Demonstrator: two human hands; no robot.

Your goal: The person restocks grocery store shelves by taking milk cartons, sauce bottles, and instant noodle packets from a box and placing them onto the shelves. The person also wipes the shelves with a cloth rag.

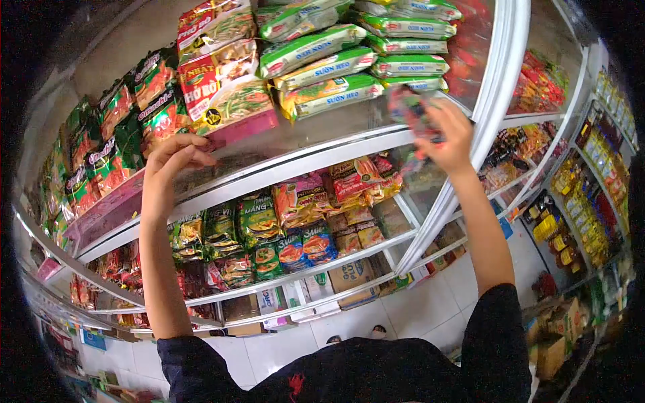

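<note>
Near the right end of the top shelf, my right hand (447,134) is closed on a dark and red packet (415,114), blurred by motion. Just behind it lie stacks of green and white noodle packets (336,97). My left hand (176,158) hangs over the shelf's front edge, its fingers curled and a little apart, with nothing seen in them. It is nearest to the red and white noodle packets (225,91) and the dark green and red packets (161,111).
A white shelf rail (282,161) runs across below my hands. Lower shelves hold colourful noodle packs (302,201). An upright white frame (490,87) stands right of my right hand. Bottles (568,252) and more goods fill shelves at the far right. Tiled floor (430,309) shows below.
</note>
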